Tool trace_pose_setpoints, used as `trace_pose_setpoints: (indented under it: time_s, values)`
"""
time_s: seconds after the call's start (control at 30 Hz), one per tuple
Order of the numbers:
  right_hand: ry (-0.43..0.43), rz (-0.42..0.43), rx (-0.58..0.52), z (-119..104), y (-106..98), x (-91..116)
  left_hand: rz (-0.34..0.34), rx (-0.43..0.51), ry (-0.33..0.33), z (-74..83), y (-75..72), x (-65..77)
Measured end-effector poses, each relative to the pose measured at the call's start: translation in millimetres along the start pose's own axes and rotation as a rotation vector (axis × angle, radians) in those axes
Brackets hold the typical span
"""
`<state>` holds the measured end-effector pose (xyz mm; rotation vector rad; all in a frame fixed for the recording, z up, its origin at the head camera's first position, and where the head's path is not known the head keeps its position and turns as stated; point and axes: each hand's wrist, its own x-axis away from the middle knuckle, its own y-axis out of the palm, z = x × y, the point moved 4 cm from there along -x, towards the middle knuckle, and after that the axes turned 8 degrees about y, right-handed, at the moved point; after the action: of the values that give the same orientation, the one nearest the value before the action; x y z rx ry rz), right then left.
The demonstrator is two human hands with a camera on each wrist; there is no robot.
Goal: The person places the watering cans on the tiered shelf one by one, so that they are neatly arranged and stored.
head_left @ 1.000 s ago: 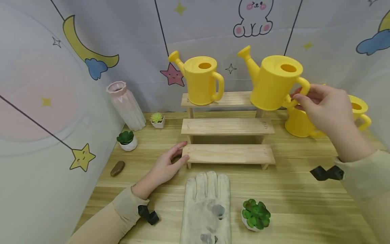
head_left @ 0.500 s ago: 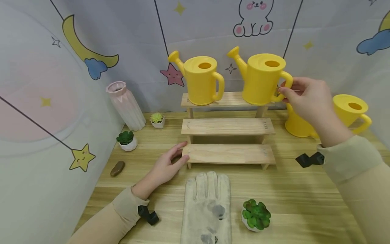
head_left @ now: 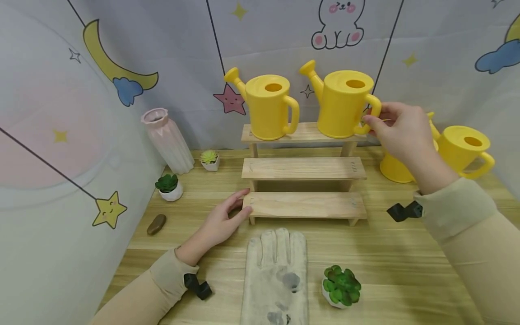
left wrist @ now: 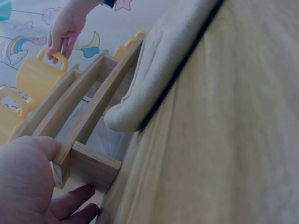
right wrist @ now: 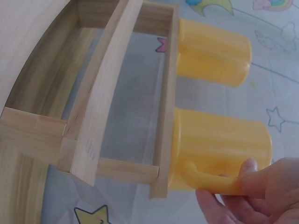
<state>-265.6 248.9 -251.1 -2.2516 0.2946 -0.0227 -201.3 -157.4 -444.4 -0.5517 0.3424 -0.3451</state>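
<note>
A yellow watering can (head_left: 345,104) stands on the top step of a three-step wooden shelf (head_left: 304,169), its spout pointing left. My right hand (head_left: 406,131) pinches its handle between thumb and fingers; in the right wrist view the can's base (right wrist: 175,149) meets the top board. To its left on the same step sits a second yellow watering can (head_left: 268,106). My left hand (head_left: 219,221) holds the left end of the bottom step, thumb at the front edge and index finger behind. The left wrist view shows its other fingers (left wrist: 70,203) beside the shelf's leg.
Two more yellow watering cans, one (head_left: 396,164) partly behind my right arm and another (head_left: 463,149), stand at the right. A work glove (head_left: 276,275) and a potted succulent (head_left: 341,286) lie in front. A vase (head_left: 168,140), small potted plants (head_left: 170,187) and a stone (head_left: 156,224) are left.
My right hand has moved left with the watering can, which has come down from a tilt to upright on the top step, nearer the other can. My left hand has stayed put.
</note>
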Motion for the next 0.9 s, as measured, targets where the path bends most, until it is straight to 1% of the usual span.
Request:
trace_pose_setpoints:
  time_s: [0.23, 0.37, 0.57, 0.9]
  values:
    - [-0.01, 0.017, -0.004, -1.5, 1.2, 2.3, 0.003, 0.013, 0.007, 0.8, 0.3, -0.6]
    - [-0.016, 0.021, -0.013, -0.8, 2.2, 2.8, 0.001, 0.001, 0.016, 0.6, 0.6, -0.6]
    - [-0.021, 0.027, -0.019, -1.5, 2.7, 3.4, 0.006, 0.009, 0.008, 0.6, 0.8, -1.0]
    - [-0.006, 0.019, -0.033, 1.8, 3.5, 4.6, 0.008, 0.009, 0.018, -0.6, 0.6, -1.0]
